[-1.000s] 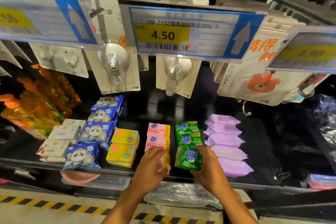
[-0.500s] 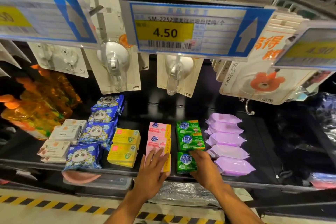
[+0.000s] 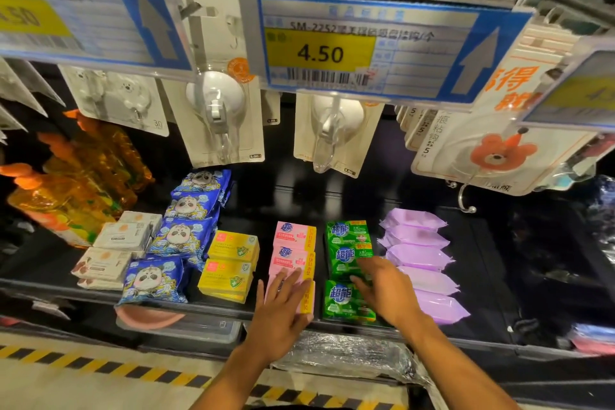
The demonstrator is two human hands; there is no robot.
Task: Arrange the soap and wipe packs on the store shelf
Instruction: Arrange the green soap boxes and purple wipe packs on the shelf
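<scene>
The scene is dim overall. Light seems to fall from above and in front. The centre price tag (image 3: 366, 53) reads bright and sharp. The black shelf (image 3: 482, 243) sinks into near darkness toward its back and its right corner, and its glossy rear wall carries faint pale reflections. Near the shelf's front edge the pink soap packs (image 3: 294, 243) are well lit and crisp. The purple wipe packs (image 3: 422, 263) look slightly washed out. Blur smears the left price tag (image 3: 76, 17) so that its print is unreadable, and the right price tag (image 3: 579, 93) is soft too. The clear tag holders show streaks of glare. Wide-angle distortion bows the tag row and stretches the picture's edges. Silvery wrap (image 3: 349, 356) below the front edge glints.
</scene>
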